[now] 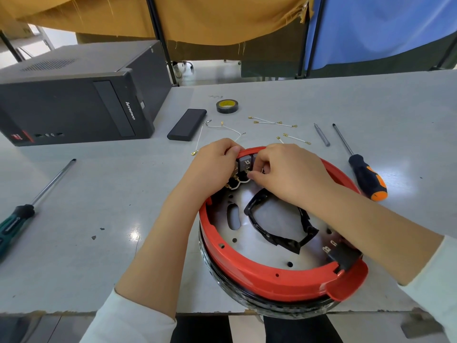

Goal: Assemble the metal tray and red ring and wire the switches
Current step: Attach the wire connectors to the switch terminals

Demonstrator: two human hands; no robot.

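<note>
Glossy red plastic ring [269, 280], bare shiny metal tray [257, 243], matt grey tabletop [99, 194], frayed mustard cloth [210, 18], steel-shafted screwdriver with rubbery orange-black handle [368, 179].

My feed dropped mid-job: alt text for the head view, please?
Both hands, left and right, work at the grey switches on the far edge of the red ring, which sits around the metal tray. Loose white wires and screwdrivers lie on the table.

Both hands [215, 164] [291, 174] pinch the switches [244, 163] at the red ring [272, 280].
</note>
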